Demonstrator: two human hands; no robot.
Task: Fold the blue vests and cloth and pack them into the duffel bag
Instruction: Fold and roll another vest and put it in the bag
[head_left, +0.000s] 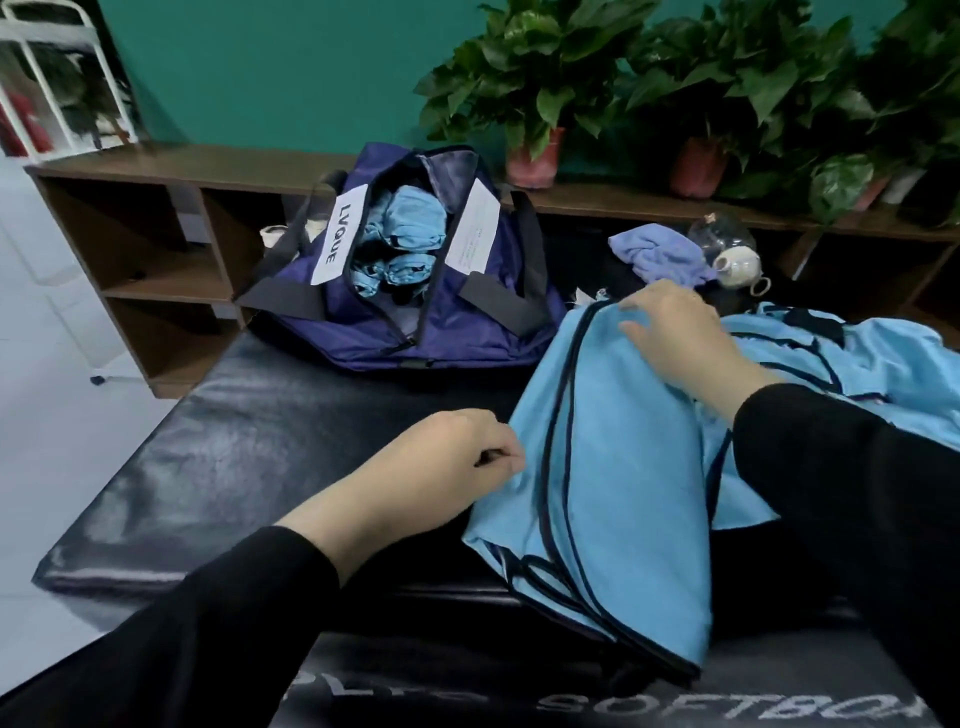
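Observation:
A light blue vest (613, 467) with dark trim lies folded lengthwise on the black padded mat (260, 441). My left hand (441, 457) pinches its left edge near the middle. My right hand (675, 338) rests on the vest's far end, its fingers spread and bent over the fold. More blue vests (872, 358) lie crumpled to the right. The navy duffel bag (405, 270) stands open at the back of the mat, with several rolled blue vests (400, 244) inside. A purple-blue cloth (660, 254) lies bunched behind my right hand.
A low brown shelf unit (156, 249) runs along the green wall, with potted plants (535, 98) on top. A white teapot (737, 267) and a glass vessel (722, 236) sit beside the cloth. White floor (52, 415) lies left of the mat.

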